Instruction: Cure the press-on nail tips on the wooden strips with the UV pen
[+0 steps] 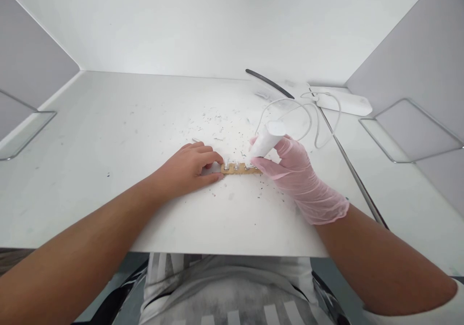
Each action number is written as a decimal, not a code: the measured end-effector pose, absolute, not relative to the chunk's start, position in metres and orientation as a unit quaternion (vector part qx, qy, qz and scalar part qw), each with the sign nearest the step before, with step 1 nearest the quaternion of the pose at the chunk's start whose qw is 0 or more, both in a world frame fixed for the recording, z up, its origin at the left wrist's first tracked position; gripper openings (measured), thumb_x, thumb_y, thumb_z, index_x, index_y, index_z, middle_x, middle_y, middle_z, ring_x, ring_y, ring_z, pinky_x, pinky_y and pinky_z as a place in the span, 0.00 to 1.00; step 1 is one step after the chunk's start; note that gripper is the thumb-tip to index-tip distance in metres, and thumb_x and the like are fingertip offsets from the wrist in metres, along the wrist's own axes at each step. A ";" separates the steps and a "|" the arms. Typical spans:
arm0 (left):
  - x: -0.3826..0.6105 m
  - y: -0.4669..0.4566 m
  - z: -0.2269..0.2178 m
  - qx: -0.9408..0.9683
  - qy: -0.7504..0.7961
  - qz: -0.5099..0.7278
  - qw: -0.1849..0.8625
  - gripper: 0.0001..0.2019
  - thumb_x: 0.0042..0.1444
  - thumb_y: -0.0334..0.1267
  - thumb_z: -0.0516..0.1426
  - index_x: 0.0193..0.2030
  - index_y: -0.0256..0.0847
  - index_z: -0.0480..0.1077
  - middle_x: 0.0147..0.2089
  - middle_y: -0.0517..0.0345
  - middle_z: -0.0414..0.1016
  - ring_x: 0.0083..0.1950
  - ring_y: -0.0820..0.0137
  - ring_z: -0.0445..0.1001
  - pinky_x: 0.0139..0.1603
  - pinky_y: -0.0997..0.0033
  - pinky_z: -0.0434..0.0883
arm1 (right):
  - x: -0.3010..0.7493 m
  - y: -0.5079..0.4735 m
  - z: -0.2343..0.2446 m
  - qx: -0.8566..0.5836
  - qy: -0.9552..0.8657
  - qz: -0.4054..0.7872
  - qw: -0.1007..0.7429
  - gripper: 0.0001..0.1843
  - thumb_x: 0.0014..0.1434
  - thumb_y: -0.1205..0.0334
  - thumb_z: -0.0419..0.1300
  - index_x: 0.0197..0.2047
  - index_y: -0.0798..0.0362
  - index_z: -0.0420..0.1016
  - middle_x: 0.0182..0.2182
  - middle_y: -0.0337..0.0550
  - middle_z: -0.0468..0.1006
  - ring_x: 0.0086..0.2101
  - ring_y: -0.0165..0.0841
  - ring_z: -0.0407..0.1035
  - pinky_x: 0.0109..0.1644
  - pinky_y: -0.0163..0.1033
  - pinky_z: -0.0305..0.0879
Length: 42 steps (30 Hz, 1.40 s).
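My bare left hand [194,166] pinches the left end of a narrow tan strip [237,169], thumb on the near side and fingers on the far side. The strip lies flat on the white table, with notches and shiny, whitish bits along its far edge. In a thin pink glove, my right hand [292,173] is closed around a white handheld device [268,139]. It leans over the strip's right part, its lower end at or just above it. My gloved fingers hide the strip's right end and the device's tip.
Dark and pale crumbs [217,117] litter the white table [108,209]. A looping white cord [310,117] lies by a long white box [342,101] at back right. A dark curved strip [270,82], a thin metal rod [350,158] and wire frames [393,162] are also there.
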<state>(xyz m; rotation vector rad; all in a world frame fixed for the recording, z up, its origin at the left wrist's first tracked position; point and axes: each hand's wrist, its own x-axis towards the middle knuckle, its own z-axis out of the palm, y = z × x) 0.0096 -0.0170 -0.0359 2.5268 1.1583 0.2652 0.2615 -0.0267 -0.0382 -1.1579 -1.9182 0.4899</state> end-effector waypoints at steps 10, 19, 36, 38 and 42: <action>0.010 -0.016 -0.035 0.897 0.399 0.096 0.167 0.13 0.61 0.45 0.57 0.46 0.41 0.76 0.32 0.57 0.73 0.38 0.65 0.69 0.44 0.62 0.64 | 0.264 -0.028 -0.043 -0.455 -0.746 0.220 0.433 0.08 0.54 0.58 0.66 0.37 0.48 0.76 0.33 0.40 0.75 0.33 0.36 0.71 0.38 0.45 0.69; 0.009 -0.015 -0.037 0.900 0.393 0.099 0.161 0.14 0.62 0.46 0.57 0.47 0.40 0.76 0.33 0.56 0.73 0.38 0.65 0.69 0.44 0.62 0.64 | 0.265 -0.026 -0.046 -0.439 -0.758 0.201 0.439 0.09 0.55 0.56 0.67 0.39 0.48 0.76 0.32 0.39 0.74 0.32 0.34 0.70 0.35 0.43 0.69; 0.010 -0.017 -0.033 0.895 0.404 0.087 0.169 0.16 0.63 0.50 0.55 0.47 0.41 0.77 0.34 0.55 0.75 0.40 0.64 0.70 0.47 0.59 0.66 | 0.265 -0.025 -0.049 -0.438 -0.753 0.224 0.437 0.08 0.54 0.60 0.66 0.38 0.48 0.77 0.32 0.40 0.75 0.35 0.37 0.71 0.39 0.46 0.70; 0.008 -0.017 -0.029 0.889 0.410 0.076 0.187 0.17 0.62 0.49 0.56 0.48 0.41 0.77 0.35 0.54 0.76 0.42 0.63 0.71 0.47 0.60 0.67 | 0.265 -0.025 -0.049 -0.436 -0.753 0.226 0.437 0.07 0.54 0.59 0.66 0.38 0.48 0.77 0.32 0.40 0.75 0.35 0.37 0.71 0.39 0.46 0.70; 0.000 -0.019 -0.014 0.866 0.451 0.032 0.212 0.15 0.58 0.44 0.57 0.48 0.42 0.77 0.43 0.52 0.79 0.45 0.62 0.74 0.44 0.64 0.71 | 0.265 -0.024 -0.050 -0.436 -0.753 0.233 0.435 0.07 0.54 0.59 0.66 0.37 0.48 0.77 0.33 0.40 0.75 0.35 0.36 0.70 0.39 0.46 0.70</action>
